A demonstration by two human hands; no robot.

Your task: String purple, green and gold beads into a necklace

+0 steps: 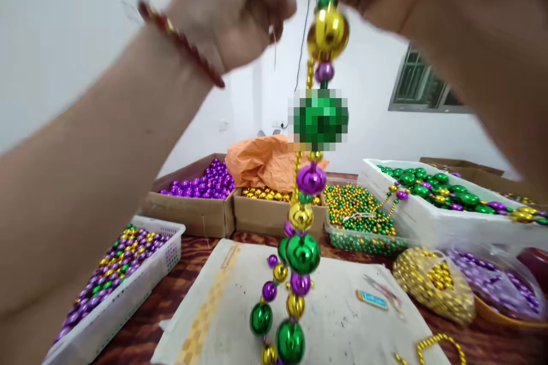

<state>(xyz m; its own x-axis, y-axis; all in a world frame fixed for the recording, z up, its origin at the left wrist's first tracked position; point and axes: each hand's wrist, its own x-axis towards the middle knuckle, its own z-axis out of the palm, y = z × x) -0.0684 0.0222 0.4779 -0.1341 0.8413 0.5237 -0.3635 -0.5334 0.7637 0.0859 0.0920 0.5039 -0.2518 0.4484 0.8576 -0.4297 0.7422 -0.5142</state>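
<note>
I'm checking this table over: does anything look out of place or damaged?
Nothing looks plainly spilled or broken. One large green bead on the hanging string shows as coarse blocks, so its condition can't be judged. A gold strand lies loose at lower right, while other gold beads sit in a cardboard box.

Bead strand (303, 254) hogs the middle, but we've got room either side
We can slide in low over the white mat (338, 325), left of the strand toward the perforated white basket (149, 285), or right if we dodge the scissors (394, 298) and blue packet (371, 300). Cardboard boxes (192, 217), the clear tub (363, 241) and foam box (428, 217) wall us off behind. Up top, just a slim gap between left hand (252, 11) and strand.
</note>
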